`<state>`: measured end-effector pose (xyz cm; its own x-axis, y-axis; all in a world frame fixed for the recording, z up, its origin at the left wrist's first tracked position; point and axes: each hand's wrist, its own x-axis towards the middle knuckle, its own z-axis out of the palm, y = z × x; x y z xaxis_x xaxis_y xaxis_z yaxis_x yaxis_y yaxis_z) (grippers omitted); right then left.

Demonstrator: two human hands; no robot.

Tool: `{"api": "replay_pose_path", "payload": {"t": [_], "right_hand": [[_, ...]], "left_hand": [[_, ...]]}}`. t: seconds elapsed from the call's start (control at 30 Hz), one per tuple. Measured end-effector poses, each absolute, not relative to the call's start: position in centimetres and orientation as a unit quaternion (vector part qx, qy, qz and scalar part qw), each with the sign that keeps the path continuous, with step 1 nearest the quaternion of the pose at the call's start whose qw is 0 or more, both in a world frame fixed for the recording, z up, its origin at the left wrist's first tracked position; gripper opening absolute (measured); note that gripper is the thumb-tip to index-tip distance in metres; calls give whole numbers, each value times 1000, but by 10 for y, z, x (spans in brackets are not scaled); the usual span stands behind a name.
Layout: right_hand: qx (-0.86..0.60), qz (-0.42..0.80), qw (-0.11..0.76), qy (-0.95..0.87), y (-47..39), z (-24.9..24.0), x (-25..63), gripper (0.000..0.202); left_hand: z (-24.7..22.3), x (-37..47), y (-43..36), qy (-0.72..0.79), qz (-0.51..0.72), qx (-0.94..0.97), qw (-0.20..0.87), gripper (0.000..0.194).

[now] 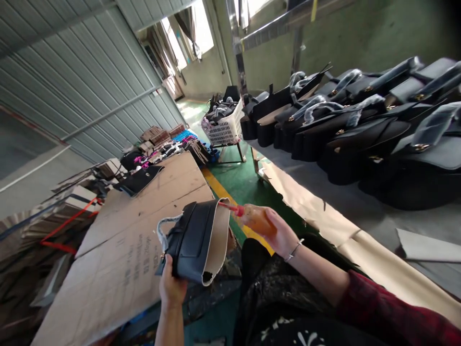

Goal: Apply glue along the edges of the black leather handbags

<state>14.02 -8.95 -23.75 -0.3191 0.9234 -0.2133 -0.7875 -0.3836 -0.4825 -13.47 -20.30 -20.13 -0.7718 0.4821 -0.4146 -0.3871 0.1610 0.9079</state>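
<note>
My left hand point(173, 283) grips a black handbag point(196, 235) by its lower left side, thumb on the outer face. The bag is tilted, its open edge with a beige lining turned toward my right side. A clear wrapping covers its handle point(163, 228). In my right hand point(283, 235) is a squeeze bottle point(257, 220) of amber liquid with a red nozzle. The nozzle tip lies at the upper rim of the bag's opening; whether it touches the rim I cannot tell.
Cardboard point(144, 230) covers the table at my left, with a black flat piece point(140, 180) and piled materials at its far end. Several black bags point(334, 139) stand on the right-hand table. A white basket point(225, 129) of bags stands beyond the green floor point(248, 168).
</note>
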Motion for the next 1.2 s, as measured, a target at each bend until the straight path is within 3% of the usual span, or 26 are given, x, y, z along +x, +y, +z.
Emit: {"api": "replay_pose_path", "payload": {"t": [0.1, 0.23, 0.5, 0.77, 1.2], "right_hand": [[-360, 696, 570, -248, -84, -256, 178, 34], [-439, 571, 550, -423, -86, -264, 209, 31], [-388, 419, 494, -655, -75, -242, 209, 21], [-377, 373, 465, -709, -52, -251, 203, 22], [-380, 401, 441, -708, -44, -255, 205, 24]], "left_hand": [[-198, -132, -194, 683, 642, -8, 348, 37], [-191, -125, -190, 678, 642, -41, 356, 41], [-197, -126, -190, 667, 662, -11, 341, 35], [-194, -119, -187, 649, 687, 9, 327, 36], [-198, -122, -186, 656, 680, -5, 329, 35]]}}
